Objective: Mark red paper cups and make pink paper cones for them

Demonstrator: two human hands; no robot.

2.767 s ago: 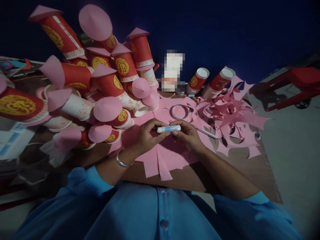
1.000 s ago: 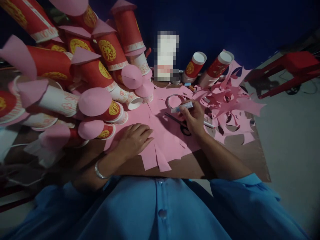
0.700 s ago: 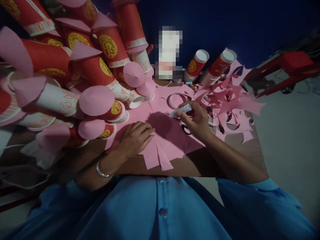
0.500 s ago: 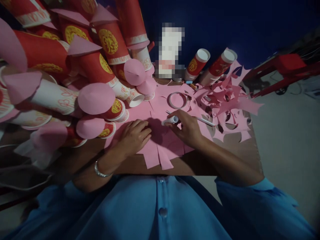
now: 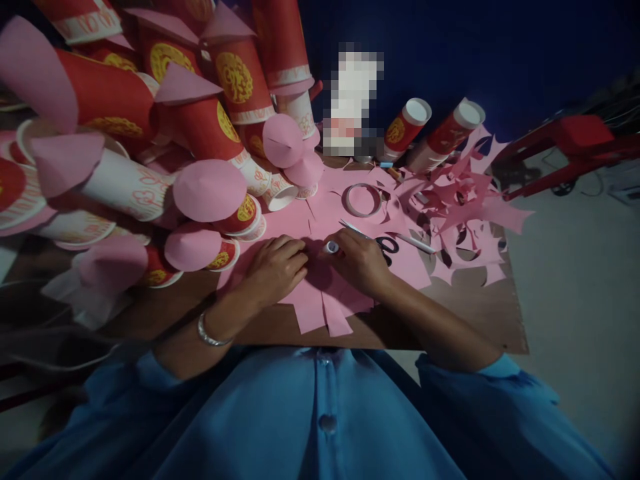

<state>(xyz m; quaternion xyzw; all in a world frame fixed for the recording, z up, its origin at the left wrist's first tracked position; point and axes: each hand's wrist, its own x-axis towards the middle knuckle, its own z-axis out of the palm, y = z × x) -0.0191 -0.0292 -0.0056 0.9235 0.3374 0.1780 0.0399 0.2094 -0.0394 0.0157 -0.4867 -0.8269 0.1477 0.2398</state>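
Observation:
My right hand (image 5: 361, 263) grips a white glue stick (image 5: 331, 247), its round end facing up, low over the pink paper (image 5: 320, 283). Flat on the same paper to the left lies my left hand (image 5: 277, 267), fingers stretched out and slightly bent, with no object visible in it. Dark-handled scissors (image 5: 387, 245) lie just right of my right hand, their blades partly hidden behind it. A roll of tape (image 5: 362, 200) sits on the paper beyond my hands. Close by is a white pen-like stick (image 5: 417, 243).
Red and white paper cups with pink cone tops (image 5: 210, 190) are piled at the left. Two red cup stacks (image 5: 409, 127) stand at the back. Pink paper offcuts (image 5: 465, 200) cover the table's right end. Beyond it stands a red stool (image 5: 575, 137).
My right hand has moved left toward my left hand, and the glue stick has tipped more upright and down to the paper. The scissors' handles have come into view. The camera view has shifted slightly.

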